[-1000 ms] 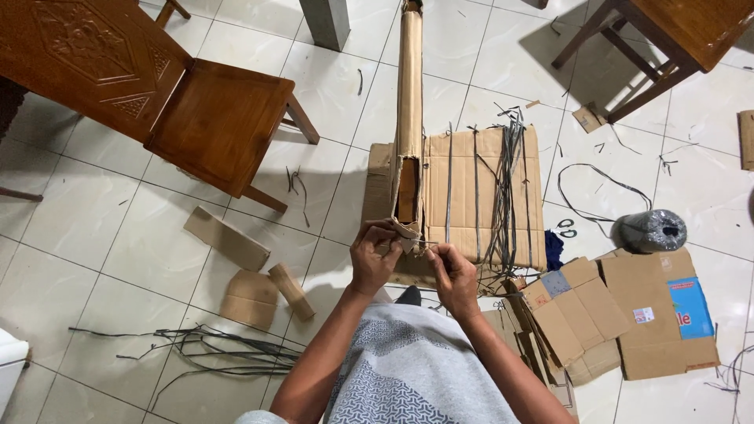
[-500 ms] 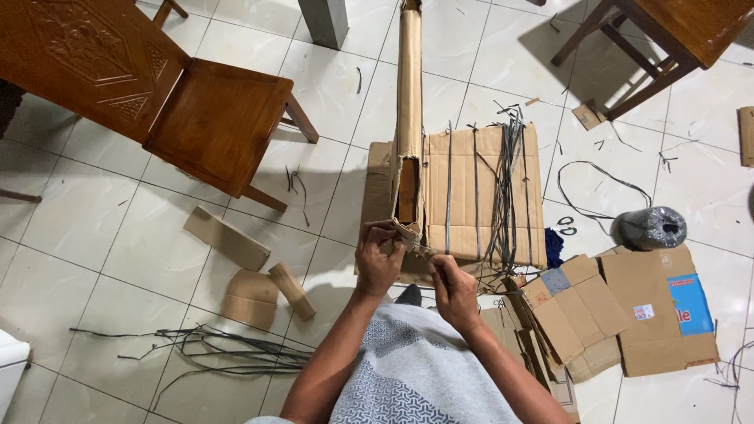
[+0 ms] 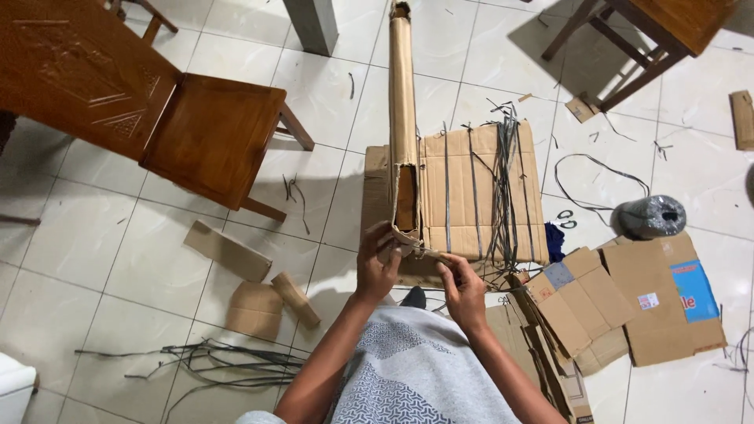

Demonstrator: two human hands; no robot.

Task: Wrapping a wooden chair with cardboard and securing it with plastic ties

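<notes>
At the near end of the long cardboard tube (image 3: 404, 110), both sets of fingers are pinched tight; the left hand (image 3: 378, 263) grips the ragged, folded flap at the tube's open mouth, and the right hand (image 3: 463, 286) nips a thin strap end just beside that flap, thumb and forefinger closed on it, though how the strap runs under the fingers is too small to tell; the tube lies lengthwise on the tiled floor (image 3: 102, 235), its lower part resting along the left edge of a flattened cardboard bundle (image 3: 479, 196); that bundle already carries several dark straps (image 3: 503, 173) laid across it from far edge to near edge, so its binding looks largely done, while the tube's end appears only partly secured, the flap still loose in the fingers; to the right sit flattened boxes (image 3: 620, 302), a dark roll of strap (image 3: 650, 217) and small scissors (image 3: 565, 222); to the left lie cardboard offcuts (image 3: 259, 302), loose strap cuttings (image 3: 228, 365) and a wooden chair (image 3: 204, 137).
</notes>
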